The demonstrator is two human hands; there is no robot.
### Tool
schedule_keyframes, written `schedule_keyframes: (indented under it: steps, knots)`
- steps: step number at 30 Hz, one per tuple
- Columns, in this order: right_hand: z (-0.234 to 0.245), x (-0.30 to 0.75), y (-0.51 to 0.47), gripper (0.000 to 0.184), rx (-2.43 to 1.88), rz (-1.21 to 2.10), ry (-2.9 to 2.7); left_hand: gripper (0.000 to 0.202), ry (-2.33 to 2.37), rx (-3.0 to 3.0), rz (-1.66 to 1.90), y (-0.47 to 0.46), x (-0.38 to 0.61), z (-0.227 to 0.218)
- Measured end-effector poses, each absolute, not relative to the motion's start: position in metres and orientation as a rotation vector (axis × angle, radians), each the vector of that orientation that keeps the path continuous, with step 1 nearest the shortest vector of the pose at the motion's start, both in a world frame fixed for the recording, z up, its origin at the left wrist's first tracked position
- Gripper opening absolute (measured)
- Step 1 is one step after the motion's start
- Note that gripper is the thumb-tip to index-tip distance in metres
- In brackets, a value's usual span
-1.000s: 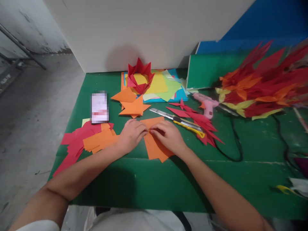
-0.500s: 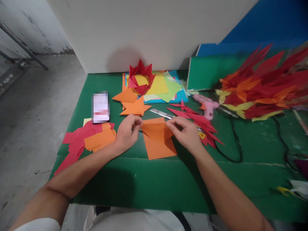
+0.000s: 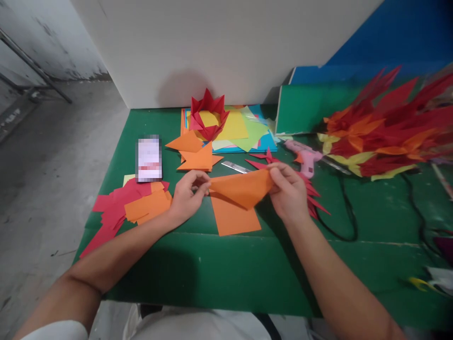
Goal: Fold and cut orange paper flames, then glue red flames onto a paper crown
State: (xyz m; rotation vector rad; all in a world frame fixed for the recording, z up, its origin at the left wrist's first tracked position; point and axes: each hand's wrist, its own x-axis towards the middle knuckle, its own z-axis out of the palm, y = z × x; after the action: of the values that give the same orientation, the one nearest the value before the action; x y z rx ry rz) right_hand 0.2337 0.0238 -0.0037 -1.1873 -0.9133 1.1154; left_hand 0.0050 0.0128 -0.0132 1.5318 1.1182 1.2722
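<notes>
Between my two hands is a sheet of orange paper (image 3: 244, 189), raised and bent in a curve. My left hand (image 3: 191, 193) pinches its left corner between thumb and fingertips. At the upper right corner, my right hand (image 3: 288, 191) grips the paper with thumb and fingers. Beneath the raised sheet, a square of orange paper (image 3: 235, 219) lies flat on the green table. Folded orange paper pieces (image 3: 196, 156) rest just beyond my left hand. A utility knife (image 3: 235, 166) lies behind the sheet, partly hidden by it.
A phone (image 3: 148, 158) lies at left above red and orange paper scraps (image 3: 134, 203). Behind, a red paper crown shape (image 3: 208, 130) tops a stack of coloured paper (image 3: 253, 132). A pink glue gun (image 3: 306, 158) and red pointed pieces (image 3: 313, 198) lie right, near flame-like paper (image 3: 385, 127).
My right hand has moved right and slightly up, drawing the sheet's right corner with it, so the paper now spreads wider and bends. My left hand stays in place.
</notes>
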Motion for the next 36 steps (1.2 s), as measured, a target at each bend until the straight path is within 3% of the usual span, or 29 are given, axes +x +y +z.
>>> schedule_keyframes:
  steps: [4, 6, 19, 25, 30, 36]
  knots:
    - [-0.007, 0.230, 0.025, 0.051, -1.082, 1.272, -1.035, 0.007, 1.084, 1.371, 1.293, 0.014, 0.006, -0.016]
    - [-0.009, 0.225, 0.023, 0.054, -1.107, 1.288, -1.129, 0.007, 1.054, 1.381, 1.272, 0.013, 0.007, -0.016]
    - [-0.010, 0.240, 0.021, 0.029, -1.293, 0.698, -1.101, 0.013, 1.232, 2.024, 1.079, 0.016, 0.001, -0.012]
    - [-0.003, 0.241, 0.010, 0.003, -1.003, 0.398, -1.970, 0.017, 1.160, 2.143, 1.327, 0.015, -0.002, -0.008]
    - [-0.007, 0.232, 0.010, 0.036, -0.888, 0.207, -2.481, 0.015, 0.973, 2.401, 0.916, 0.014, -0.002, -0.012]
    - [-0.003, 0.229, 0.011, 0.041, -0.781, 0.071, -2.699, 0.020, 1.070, 2.573, 0.659, 0.014, 0.001, -0.018]
